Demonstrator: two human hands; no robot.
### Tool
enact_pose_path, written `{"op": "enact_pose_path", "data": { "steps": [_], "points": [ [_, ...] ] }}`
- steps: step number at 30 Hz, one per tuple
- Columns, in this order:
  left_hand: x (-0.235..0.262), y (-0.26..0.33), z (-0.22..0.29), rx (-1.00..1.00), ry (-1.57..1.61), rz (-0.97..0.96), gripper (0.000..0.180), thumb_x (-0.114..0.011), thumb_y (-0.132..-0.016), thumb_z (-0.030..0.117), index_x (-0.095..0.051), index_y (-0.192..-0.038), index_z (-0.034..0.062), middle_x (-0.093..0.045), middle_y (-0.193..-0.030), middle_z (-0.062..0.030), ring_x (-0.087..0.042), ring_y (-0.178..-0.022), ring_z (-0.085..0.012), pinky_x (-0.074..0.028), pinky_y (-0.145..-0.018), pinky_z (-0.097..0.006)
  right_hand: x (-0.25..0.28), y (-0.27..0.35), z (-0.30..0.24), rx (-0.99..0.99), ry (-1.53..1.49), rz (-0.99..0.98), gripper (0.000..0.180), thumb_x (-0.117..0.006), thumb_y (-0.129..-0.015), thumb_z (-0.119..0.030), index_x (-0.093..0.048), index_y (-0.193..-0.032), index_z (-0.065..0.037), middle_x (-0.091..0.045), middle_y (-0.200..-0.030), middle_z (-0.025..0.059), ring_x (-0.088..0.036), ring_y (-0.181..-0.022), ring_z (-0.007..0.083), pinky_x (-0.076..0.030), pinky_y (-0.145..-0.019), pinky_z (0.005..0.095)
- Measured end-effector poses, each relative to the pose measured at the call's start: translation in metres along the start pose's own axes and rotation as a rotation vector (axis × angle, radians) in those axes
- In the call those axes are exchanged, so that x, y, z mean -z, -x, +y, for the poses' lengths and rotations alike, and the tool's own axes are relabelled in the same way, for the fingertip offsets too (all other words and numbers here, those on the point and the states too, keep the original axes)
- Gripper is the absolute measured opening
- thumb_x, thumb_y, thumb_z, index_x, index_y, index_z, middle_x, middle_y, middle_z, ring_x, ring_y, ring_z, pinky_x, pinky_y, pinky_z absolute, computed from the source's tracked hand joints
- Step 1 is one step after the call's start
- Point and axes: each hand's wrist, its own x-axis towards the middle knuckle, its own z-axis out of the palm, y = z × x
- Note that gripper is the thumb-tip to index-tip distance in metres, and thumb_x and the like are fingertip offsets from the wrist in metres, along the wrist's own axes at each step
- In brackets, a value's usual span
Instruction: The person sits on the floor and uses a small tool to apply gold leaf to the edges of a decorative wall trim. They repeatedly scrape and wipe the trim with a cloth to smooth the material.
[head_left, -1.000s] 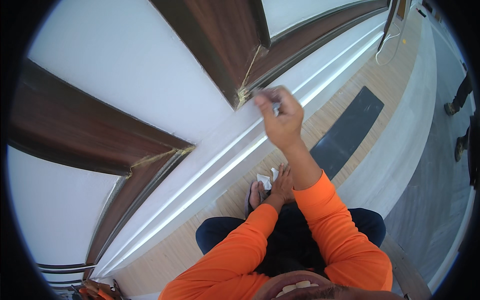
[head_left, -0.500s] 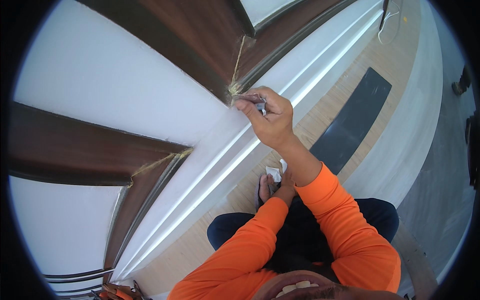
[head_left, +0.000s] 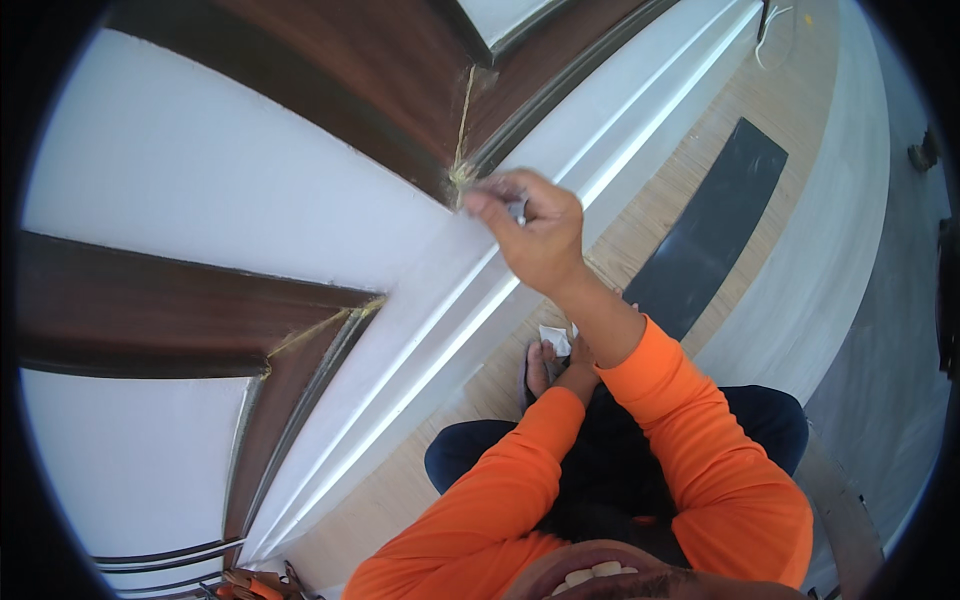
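Small greyish piece of thin material (head_left: 517, 210), blurred and partly covered, sits in the person's right hand (head_left: 535, 225), whose thumb and curled fingers close around it beside the upper frame corner. Nearest the camera, the long bright-orange fabric sleeves (head_left: 480, 500) reach out over the folded legs in dark blue trousers (head_left: 468, 452). Past the left cuff, the left hand (head_left: 580, 362) is down by the feet, mostly behind the right forearm; I cannot tell whether its fingers are open or closed. Next to it are a bare-toed foot in a dark sandal (head_left: 537, 370) and a crumpled white scrap (head_left: 554, 341). Under these runs a pale wood-grain floor (head_left: 400, 475), and a flat, dark grey rectangular board (head_left: 708, 235) lies on it to the right of the right forearm. Along the floor's left side stands a white stepped ledge (head_left: 440, 320). Beyond the ledge, yellowish rough filler (head_left: 461, 172) marks the corner joint of a dark brown wooden frame (head_left: 330, 75), just by the right fingertips; a second streaked joint (head_left: 372, 304) lies farther left. Smooth white panels (head_left: 240, 170) fill the spaces between the frame members. Farthest off, a thin white cable (head_left: 765, 45) loops at upper right.
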Motion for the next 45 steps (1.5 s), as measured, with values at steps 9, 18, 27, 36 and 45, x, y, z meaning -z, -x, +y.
{"op": "enact_pose_path", "data": {
  "steps": [9, 18, 27, 36, 45],
  "points": [
    [0.086, -0.014, 0.037, 0.23, 0.317, -0.259, 0.063, -0.054, -0.1, 0.04, -0.047, -0.154, 0.0077, -0.038, -0.163, -0.0202, -0.029, -0.155, -0.039, -0.02, -0.129, -0.055, 0.057, -0.035, -0.024, -0.09, -0.253, 0.453, 0.029, -0.073, -0.102, -0.026, -0.069, -0.112, 0.001, -0.071, -0.088, 0.0049, -0.061, -0.068, 0.0079, -0.046, -0.056, 0.0214],
    [0.057, -0.003, 0.018, 0.144, 0.083, 0.1, 0.067, -0.071, -0.093, 0.051, -0.059, -0.141, 0.0062, -0.057, -0.132, -0.0185, -0.056, -0.118, -0.0387, -0.044, -0.1, -0.051, 0.068, -0.062, -0.057, -0.026, -0.113, 0.287, 0.025, -0.07, -0.103, -0.018, -0.067, -0.113, 0.004, -0.073, -0.093, 0.0108, -0.068, -0.071, 0.015, -0.052, -0.057, 0.0249],
    [0.037, -0.004, 0.002, 0.095, 0.124, 0.136, 0.051, -0.068, -0.097, 0.045, -0.066, -0.132, 0.0091, -0.07, -0.098, -0.011, -0.068, -0.095, -0.0304, -0.052, -0.088, -0.042, 0.143, -0.008, -0.031, -0.004, 0.322, -0.314, 0.014, -0.068, -0.099, -0.006, -0.069, -0.106, 0.006, -0.073, -0.087, 0.0091, -0.068, -0.075, 0.0127, -0.053, -0.068, 0.0266],
    [0.179, -0.039, 0.042, 0.184, 1.149, 0.504, 0.045, -0.062, -0.106, 0.029, -0.061, -0.139, -0.0026, -0.069, -0.102, -0.0083, -0.065, -0.1, -0.0163, -0.049, -0.093, -0.029, 0.138, 0.002, -0.029, -0.621, 0.098, -0.37, 0.016, -0.068, -0.099, -0.002, -0.069, -0.115, 0.003, -0.073, -0.099, 0.0087, -0.067, -0.086, 0.0121, -0.054, -0.08, 0.0256],
    [0.246, 0.003, 0.061, 0.633, 1.272, 0.799, 0.033, -0.058, -0.11, 0.031, -0.067, -0.113, 0.0003, -0.066, -0.097, -0.0017, -0.06, -0.089, -0.0075, -0.048, -0.076, -0.025, 0.102, 0.039, -0.057, -0.603, 0.116, -0.547, 0.047, -0.068, -0.106, -0.024, -0.059, -0.143, 0.003, -0.068, -0.127, 0.0129, -0.066, -0.11, 0.0161, -0.056, -0.089, 0.032]
  ]
}}
